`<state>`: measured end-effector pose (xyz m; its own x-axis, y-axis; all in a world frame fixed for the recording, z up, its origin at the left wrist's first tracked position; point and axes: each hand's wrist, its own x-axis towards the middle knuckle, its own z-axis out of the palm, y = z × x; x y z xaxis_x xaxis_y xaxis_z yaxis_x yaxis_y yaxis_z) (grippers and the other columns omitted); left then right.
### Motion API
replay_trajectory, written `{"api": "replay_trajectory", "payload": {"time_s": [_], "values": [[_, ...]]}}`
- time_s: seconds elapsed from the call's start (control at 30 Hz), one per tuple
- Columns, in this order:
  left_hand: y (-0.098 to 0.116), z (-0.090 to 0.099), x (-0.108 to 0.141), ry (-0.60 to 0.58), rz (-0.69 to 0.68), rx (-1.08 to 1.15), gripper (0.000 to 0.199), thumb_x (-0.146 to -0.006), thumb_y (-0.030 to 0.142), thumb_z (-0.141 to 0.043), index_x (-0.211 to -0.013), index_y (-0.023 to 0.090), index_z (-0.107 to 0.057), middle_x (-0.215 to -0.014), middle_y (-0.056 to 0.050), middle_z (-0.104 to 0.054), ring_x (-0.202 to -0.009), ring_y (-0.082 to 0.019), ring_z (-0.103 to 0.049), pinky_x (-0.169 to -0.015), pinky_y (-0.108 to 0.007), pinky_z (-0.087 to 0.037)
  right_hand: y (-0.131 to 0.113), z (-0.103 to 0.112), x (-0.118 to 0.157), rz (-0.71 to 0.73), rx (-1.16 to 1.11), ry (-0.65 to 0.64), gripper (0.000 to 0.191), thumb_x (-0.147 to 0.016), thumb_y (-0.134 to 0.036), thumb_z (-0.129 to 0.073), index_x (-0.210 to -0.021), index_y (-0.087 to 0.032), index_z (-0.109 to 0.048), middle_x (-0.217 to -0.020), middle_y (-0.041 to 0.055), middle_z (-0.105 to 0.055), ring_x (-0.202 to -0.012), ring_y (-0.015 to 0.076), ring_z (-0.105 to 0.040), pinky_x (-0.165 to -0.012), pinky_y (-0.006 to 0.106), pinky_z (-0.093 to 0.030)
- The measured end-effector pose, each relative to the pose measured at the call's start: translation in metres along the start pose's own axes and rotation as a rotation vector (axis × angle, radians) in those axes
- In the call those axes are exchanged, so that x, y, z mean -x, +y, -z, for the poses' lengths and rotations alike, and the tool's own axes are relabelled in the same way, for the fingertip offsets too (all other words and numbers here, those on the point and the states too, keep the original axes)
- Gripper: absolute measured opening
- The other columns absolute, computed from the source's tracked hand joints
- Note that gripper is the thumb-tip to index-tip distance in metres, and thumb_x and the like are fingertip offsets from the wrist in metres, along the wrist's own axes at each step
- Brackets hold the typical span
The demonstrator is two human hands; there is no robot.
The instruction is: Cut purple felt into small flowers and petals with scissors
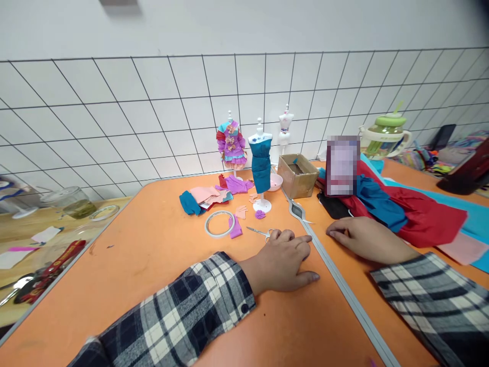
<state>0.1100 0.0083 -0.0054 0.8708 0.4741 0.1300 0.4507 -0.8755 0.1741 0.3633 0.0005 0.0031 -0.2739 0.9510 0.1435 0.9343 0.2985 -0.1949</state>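
Observation:
My left hand [280, 260] lies palm down on the orange table with its fingers apart and holds nothing. Just beyond its knuckles is a small pair of scissors [257, 231], its handles partly hidden by the hand. My right hand [361, 237] rests on the table beside red fabric [428, 214], thumb apart from the loosely curved fingers, nothing visible in it. Ahead stands a small white dress form wrapped in teal cloth [261, 163]. Left of the scissors lie a roll of tape [220, 224], a purple cloth strip [236, 228] and a purple rosette [260, 214].
Behind stand a dress form in a purple ruffled outfit [232, 145] and a bare one [284, 125]. A cardboard box [298, 178], pink bowl [275, 182], propped phone [343, 165] and green-lidded jug [385, 137] line the back. Fabric scraps [208, 195] lie left; a grey strip [344, 285] crosses the table.

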Motion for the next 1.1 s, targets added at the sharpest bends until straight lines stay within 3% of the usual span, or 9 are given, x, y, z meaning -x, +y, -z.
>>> {"api": "replay_trajectory", "payload": {"time_s": [0.2,0.33,0.5,0.67,0.77,0.87,0.97,1.1], "values": [[0.006,0.001,0.002,0.051,-0.032,-0.069,0.041,-0.087,0.056,-0.051,-0.097,0.017,-0.058,-0.131,-0.008,-0.058,-0.108,-0.030,-0.049,-0.084,-0.046,-0.034,-0.011,-0.003,0.000,0.129,-0.060,0.084,0.032,-0.092,-0.034,-0.043,-0.101,-0.024,-0.072,-0.101,0.0033,-0.073,-0.091,0.0203,-0.067,-0.080,0.032,-0.052],[0.005,0.013,0.021,0.094,-0.016,-0.142,0.031,-0.090,0.048,-0.051,-0.092,0.018,-0.059,-0.107,-0.009,-0.066,-0.099,-0.027,-0.053,-0.083,-0.042,-0.034,-0.018,-0.008,0.004,0.192,-0.056,0.166,0.031,-0.094,-0.032,-0.042,-0.104,-0.022,-0.070,-0.098,0.0049,-0.073,-0.088,0.0193,-0.067,-0.076,0.030,-0.051],[-0.043,0.042,0.087,0.184,0.135,-0.120,0.019,-0.093,0.030,-0.044,-0.095,0.021,-0.061,-0.097,-0.007,-0.065,-0.092,-0.023,-0.054,-0.085,-0.039,-0.036,-0.033,-0.010,0.004,0.304,0.043,0.264,0.029,-0.094,-0.029,-0.044,-0.106,-0.020,-0.069,-0.088,0.0080,-0.070,-0.082,0.0207,-0.064,-0.068,0.032,-0.047],[-0.093,0.057,0.136,0.237,0.385,-0.157,0.024,-0.088,0.041,-0.054,-0.096,0.021,-0.063,-0.103,-0.005,-0.066,-0.099,-0.025,-0.053,-0.088,-0.040,-0.036,-0.106,-0.017,-0.026,0.580,0.038,0.121,0.031,-0.095,-0.026,-0.042,-0.114,-0.022,-0.065,-0.108,0.0090,-0.067,-0.100,0.0234,-0.057,-0.086,0.037,-0.045],[-0.102,0.056,0.140,0.258,0.489,-0.163,0.029,-0.085,0.047,-0.057,-0.099,0.024,-0.066,-0.106,-0.004,-0.068,-0.104,-0.027,-0.053,-0.088,-0.042,-0.033,-0.149,-0.031,-0.055,0.591,0.001,0.105,0.046,-0.092,-0.030,-0.047,-0.135,-0.015,-0.049,-0.128,0.0140,-0.058,-0.114,0.0275,-0.050,-0.095,0.043,-0.041],[-0.104,0.053,0.137,0.199,0.501,-0.167,0.024,-0.087,0.046,-0.056,-0.094,0.027,-0.069,-0.102,-0.002,-0.071,-0.102,-0.026,-0.055,-0.090,-0.045,-0.028,-0.171,-0.048,-0.077,0.503,-0.006,0.072,0.048,-0.091,-0.036,-0.051,-0.133,-0.013,-0.049,-0.128,0.0164,-0.057,-0.117,0.0295,-0.048,-0.097,0.046,-0.039],[-0.105,0.051,0.135,0.171,0.495,-0.183,0.023,-0.091,0.039,-0.050,-0.093,0.027,-0.070,-0.096,-0.003,-0.071,-0.098,-0.024,-0.056,-0.093,-0.047,-0.024,-0.173,-0.056,-0.083,0.558,0.013,0.026,0.038,-0.095,-0.036,-0.046,-0.125,-0.013,-0.055,-0.119,0.0149,-0.062,-0.113,0.0280,-0.052,-0.094,0.045,-0.038],[-0.112,0.049,0.136,0.185,0.535,-0.223,0.026,-0.093,0.037,-0.048,-0.091,0.025,-0.070,-0.094,-0.005,-0.071,-0.096,-0.025,-0.056,-0.094,-0.047,-0.026,-0.164,-0.052,-0.072,0.688,0.033,-0.006,0.029,-0.098,-0.029,-0.042,-0.115,-0.014,-0.061,-0.115,0.0126,-0.065,-0.106,0.0234,-0.056,-0.090,0.039,-0.039]]}}
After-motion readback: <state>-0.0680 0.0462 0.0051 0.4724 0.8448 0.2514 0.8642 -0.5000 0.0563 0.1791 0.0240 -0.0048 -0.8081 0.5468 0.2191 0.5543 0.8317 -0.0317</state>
